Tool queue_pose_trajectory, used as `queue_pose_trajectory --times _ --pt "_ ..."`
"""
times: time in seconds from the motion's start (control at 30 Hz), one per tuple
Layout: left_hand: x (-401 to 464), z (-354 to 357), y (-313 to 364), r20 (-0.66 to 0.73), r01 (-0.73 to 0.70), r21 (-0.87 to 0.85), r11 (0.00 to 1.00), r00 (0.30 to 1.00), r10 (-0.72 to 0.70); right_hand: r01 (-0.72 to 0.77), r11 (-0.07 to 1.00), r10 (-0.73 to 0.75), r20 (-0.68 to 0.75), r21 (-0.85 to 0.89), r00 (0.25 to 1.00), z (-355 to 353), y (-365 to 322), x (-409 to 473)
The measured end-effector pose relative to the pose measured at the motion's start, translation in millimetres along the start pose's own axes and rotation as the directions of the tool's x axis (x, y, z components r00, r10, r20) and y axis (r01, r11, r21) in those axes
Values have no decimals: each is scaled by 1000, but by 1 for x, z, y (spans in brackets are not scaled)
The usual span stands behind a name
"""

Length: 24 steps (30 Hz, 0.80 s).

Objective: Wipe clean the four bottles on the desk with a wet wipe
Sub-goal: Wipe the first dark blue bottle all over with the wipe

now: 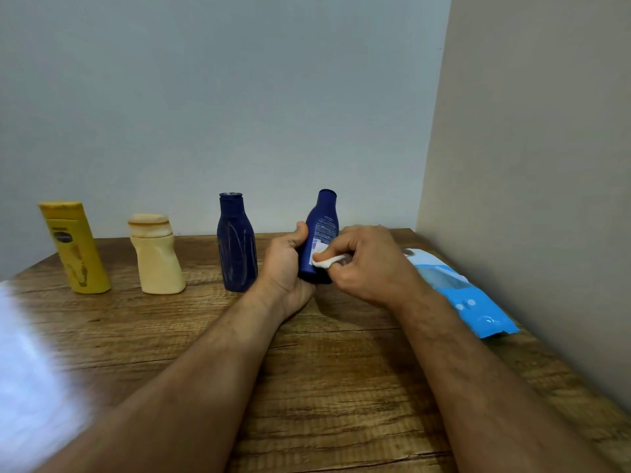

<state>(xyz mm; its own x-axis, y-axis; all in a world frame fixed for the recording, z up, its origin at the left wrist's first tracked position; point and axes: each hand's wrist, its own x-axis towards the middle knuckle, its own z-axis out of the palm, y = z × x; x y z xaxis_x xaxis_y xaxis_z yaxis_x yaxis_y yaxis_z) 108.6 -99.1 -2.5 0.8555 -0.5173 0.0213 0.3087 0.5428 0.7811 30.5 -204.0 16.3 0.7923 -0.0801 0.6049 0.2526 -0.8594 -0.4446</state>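
Note:
Four bottles are on the wooden desk. My left hand grips a blue bottle with a printed label, held tilted just above the desk. My right hand pinches a white wet wipe and presses it against the lower front of that bottle. Left of it stands a dusty dark blue bottle. Further left stand a cream bottle and a yellow bottle, both smudged.
A blue and white wet wipe pack lies flat at the right, beside the beige side wall. A grey wall runs behind the bottles. A bright glare patch covers the desk's left front corner.

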Motion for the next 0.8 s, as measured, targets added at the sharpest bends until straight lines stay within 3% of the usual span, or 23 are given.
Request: queue_pose_trajectory --times 0.17,0.27,0.37,0.47,0.6,0.7,0.8 --pt "-4 6 -8 46 47 33 998 998 -49 -147 983 115 -258 -109 959 -3 0 7" --pt "-6 8 -10 66 78 56 995 994 -82 -174 980 136 -318 -93 938 -7 2 8" --pt "-3 7 -8 41 41 29 999 998 -42 -83 991 63 -183 -104 981 -5 0 4" --pt "0 4 -5 -2 0 23 1000 1000 0 -20 1000 20 -6 5 1000 2 -2 0" --pt "2 4 -5 -53 -12 38 999 998 14 -2 998 0 39 67 999 2 -2 -1" --pt "1 5 -8 -31 -12 40 999 999 14 -50 998 46 -112 -36 993 -1 0 3" --pt "-1 6 -9 37 -11 65 998 999 9 -153 988 134 -325 -32 936 -5 4 8"
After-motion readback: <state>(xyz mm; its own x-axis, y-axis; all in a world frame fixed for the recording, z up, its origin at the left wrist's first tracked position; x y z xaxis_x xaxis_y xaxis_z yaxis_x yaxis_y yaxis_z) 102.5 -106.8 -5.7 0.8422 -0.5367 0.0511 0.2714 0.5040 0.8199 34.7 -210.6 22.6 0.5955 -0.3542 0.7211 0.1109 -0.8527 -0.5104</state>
